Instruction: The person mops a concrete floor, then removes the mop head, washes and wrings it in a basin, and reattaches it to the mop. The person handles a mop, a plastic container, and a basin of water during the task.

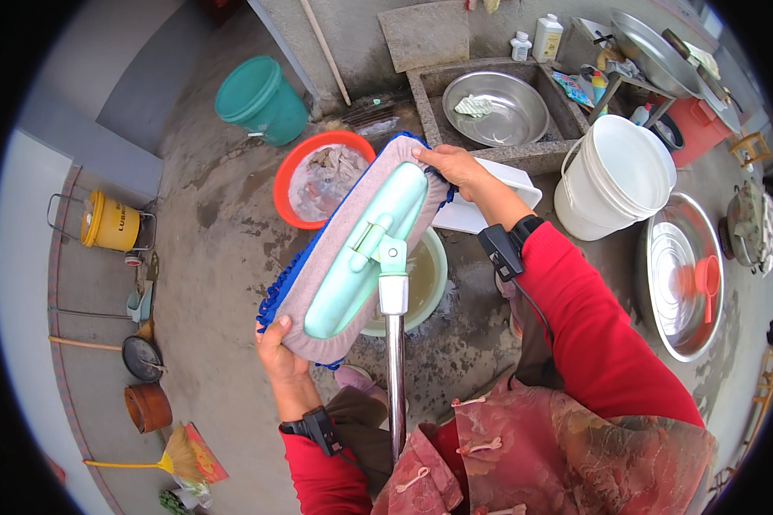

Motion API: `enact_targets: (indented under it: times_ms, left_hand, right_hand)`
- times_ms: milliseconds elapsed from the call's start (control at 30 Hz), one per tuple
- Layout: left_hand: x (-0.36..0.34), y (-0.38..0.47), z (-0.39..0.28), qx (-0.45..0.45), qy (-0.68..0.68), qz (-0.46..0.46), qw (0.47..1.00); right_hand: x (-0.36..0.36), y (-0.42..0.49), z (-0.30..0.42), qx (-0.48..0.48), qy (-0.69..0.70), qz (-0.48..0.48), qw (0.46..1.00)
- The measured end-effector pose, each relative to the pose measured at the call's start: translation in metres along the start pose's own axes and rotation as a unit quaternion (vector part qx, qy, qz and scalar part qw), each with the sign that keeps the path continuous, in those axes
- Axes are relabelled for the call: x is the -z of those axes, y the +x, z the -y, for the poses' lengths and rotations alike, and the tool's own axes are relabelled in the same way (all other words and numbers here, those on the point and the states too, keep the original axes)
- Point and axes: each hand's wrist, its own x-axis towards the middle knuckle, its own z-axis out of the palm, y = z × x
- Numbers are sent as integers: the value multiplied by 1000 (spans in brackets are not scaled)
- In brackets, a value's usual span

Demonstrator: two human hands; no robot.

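Note:
A flat mop head [361, 257] with a mint-green plastic plate faces up in front of me, tilted diagonally. Its grey-pink fabric cover [296, 328] wraps over the rim, and blue chenille strands [277, 293] show along the edge. At the lower left end, my left hand [283, 357] grips the cover, thumb on top. My right hand [454, 167] holds the upper right end, its fingers partly hidden underneath. From the swivel joint, a metal mop handle [395, 380] runs down toward my body. Below the mop head stands a pale green basin [437, 283] of murky water, partly covered from view.
A red basin [283, 187] holds soapy water and cloths. Behind it stands a green bucket [257, 96]. A stone sink [419, 96] contains a steel basin [522, 109]. White buckets [580, 199] and a large steel basin [670, 257] with a red dipper [707, 283] are at right. A straw broom [183, 454] lies left.

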Motion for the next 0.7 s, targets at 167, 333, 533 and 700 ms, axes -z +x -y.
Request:
enact_targets:
  times_ms: [167, 333, 533, 700]
  left_hand:
    - [16, 6, 10, 43, -4, -74, 996]
    - [27, 9, 15, 57, -38, -72, 995]
    - [26, 12, 14, 57, -81, -40, 994]
    - [17, 10, 17, 83, -86, -31, 992]
  right_hand:
    - [10, 9, -9, 20, 127, 61, 990]
    - [14, -3, 5, 31, 182, 58, 981]
    - [7, -13, 10, 150, 42, 3, 988]
    - [0, -4, -2, 212, -30, -79, 974]
